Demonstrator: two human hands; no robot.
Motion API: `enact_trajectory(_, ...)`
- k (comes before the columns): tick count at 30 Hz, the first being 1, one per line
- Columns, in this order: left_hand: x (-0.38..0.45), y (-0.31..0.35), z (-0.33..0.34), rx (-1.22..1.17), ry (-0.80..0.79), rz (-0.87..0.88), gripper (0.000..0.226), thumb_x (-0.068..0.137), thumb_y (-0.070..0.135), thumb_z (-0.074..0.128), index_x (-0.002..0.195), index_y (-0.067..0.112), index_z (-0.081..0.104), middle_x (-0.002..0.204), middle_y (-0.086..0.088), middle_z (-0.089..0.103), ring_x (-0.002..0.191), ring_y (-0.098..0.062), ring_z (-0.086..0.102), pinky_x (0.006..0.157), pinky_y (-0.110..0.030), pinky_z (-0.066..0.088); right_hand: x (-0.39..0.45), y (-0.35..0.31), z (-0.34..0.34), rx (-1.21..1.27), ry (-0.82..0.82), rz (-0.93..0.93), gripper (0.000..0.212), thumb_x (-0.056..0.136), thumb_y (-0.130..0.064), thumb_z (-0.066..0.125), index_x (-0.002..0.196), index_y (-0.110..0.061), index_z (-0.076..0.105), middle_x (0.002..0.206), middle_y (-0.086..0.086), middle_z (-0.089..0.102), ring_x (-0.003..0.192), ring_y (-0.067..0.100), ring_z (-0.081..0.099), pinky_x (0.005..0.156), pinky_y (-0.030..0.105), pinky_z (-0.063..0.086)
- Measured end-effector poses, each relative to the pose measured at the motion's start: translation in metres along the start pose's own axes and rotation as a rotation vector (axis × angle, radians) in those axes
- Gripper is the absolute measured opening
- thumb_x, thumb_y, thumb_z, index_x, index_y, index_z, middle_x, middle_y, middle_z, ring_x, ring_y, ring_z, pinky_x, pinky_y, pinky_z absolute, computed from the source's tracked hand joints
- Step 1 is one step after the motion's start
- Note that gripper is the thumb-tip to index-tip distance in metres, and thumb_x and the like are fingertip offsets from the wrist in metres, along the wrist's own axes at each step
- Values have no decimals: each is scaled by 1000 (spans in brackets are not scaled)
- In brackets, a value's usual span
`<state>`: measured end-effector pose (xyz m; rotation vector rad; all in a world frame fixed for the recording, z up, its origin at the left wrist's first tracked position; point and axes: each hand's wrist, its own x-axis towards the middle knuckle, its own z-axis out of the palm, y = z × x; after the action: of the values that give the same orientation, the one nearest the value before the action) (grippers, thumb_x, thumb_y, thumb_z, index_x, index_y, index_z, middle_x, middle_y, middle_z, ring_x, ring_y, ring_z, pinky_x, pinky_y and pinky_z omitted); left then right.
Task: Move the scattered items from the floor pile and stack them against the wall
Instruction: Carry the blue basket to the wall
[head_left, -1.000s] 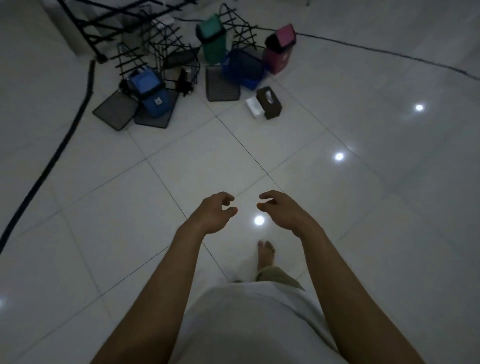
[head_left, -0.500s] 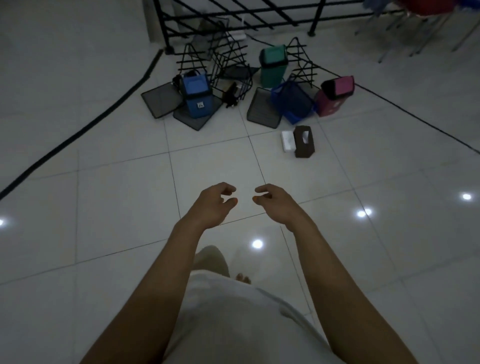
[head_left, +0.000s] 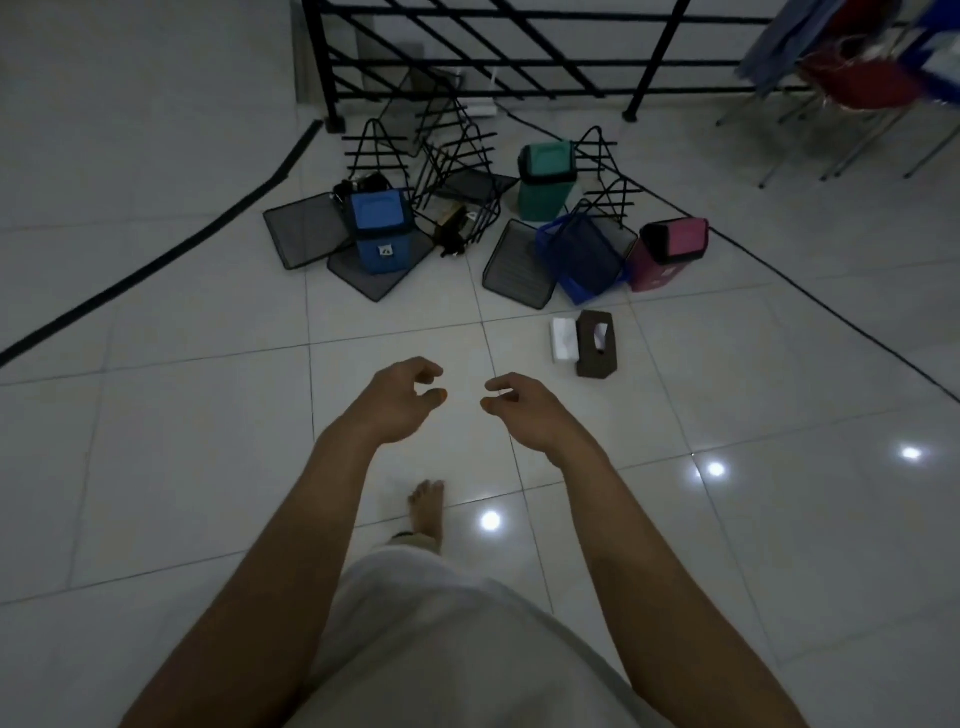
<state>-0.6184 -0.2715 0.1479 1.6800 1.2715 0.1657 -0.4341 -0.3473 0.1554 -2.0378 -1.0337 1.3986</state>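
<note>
Both hands hang out in front over bare tile, holding nothing. The left hand (head_left: 397, 402) has its fingers loosely curled with the thumb close to the fingertips, and the right hand (head_left: 524, 410) mirrors it, curled and slack, neither one pinching anything. They are well apart from the pile (head_left: 467, 228), which lies ahead on the floor just short of a black railing (head_left: 519, 62).

The pile is a tangle. A blue bin (head_left: 383, 231) stands on mesh trays (head_left: 306, 234) at the left, wire racks (head_left: 457, 156) lean into each other behind it, a green bin (head_left: 545, 179) stands further back, and a blue basket (head_left: 584, 257) overlaps another tray beside a pink bin (head_left: 670, 252) that is tipped on its side. Nearest the person, a brown tissue box (head_left: 597, 351) lies touching a white pack (head_left: 565, 339), both clear of the heap.

Nothing looks stacked yet, so the task appears to be at its start. The likely trouble is in the interlocking: pulling one rack could drag its neighbours, since their wires seem to cross (how far they are hooked together I cannot tell in this dim light). Lifting a tray from under the blue bin would probably topple the bin. A black cable (head_left: 156, 265) crosses the floor at the left and another line runs off to the right, either of which could catch a bare foot (head_left: 428, 512) while carrying things. The glossy tile may also be slippery.
</note>
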Motion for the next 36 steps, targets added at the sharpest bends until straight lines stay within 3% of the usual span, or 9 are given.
enact_trajectory(3,45,23,-13,3,-18,13,39,93,29,61,131,21,53,129,1,54,102,-12,51,82,-22,39,35,-9,-22,13,2,14,34,94,-30,61,126,-22,57,114,4,60,100,17,58,68,18,42)
enact_trajectory(10,132,79,-21,11,-13,34,38,93,27,60,130,20,53,126,2,54,102,-11,51,84,-22,39,101,-21,-66,95,5,36,33,93,-29,61,125,-22,58,115,7,61,100,18,61,75,23,45)
enact_trajectory(15,173,110,6,-22,-17,11,37,93,26,61,129,20,54,126,2,55,99,-10,52,82,-21,40,141,-13,-120,75,-23,42,32,93,-29,61,124,-22,58,112,6,60,93,15,59,74,24,45)
enact_trajectory(23,213,162,70,-151,173,-108,34,93,22,62,126,15,56,116,2,55,97,-11,51,83,-21,38,199,-2,-226,-74,-138,-12,26,95,-28,60,120,-22,58,99,-3,57,92,16,58,73,24,46)
enact_trajectory(28,225,185,116,-175,234,-145,31,92,23,63,122,18,58,113,5,55,97,-13,57,69,-14,40,226,3,-281,-159,-194,-27,27,94,-25,60,120,-20,59,99,-1,57,91,16,56,77,27,47)
enact_trajectory(32,240,200,132,-166,240,-161,32,92,23,62,123,16,58,115,3,55,96,-15,57,76,-22,40,246,-4,-306,-192,-227,-65,26,95,-23,60,120,-18,58,98,-2,55,85,12,54,65,20,43)
enact_trajectory(36,272,217,131,-184,237,-169,31,93,23,62,122,16,57,114,4,54,98,-17,57,75,-22,40,273,-10,-327,-216,-244,-95,29,95,-23,59,123,-17,58,102,1,56,85,12,54,65,18,42)
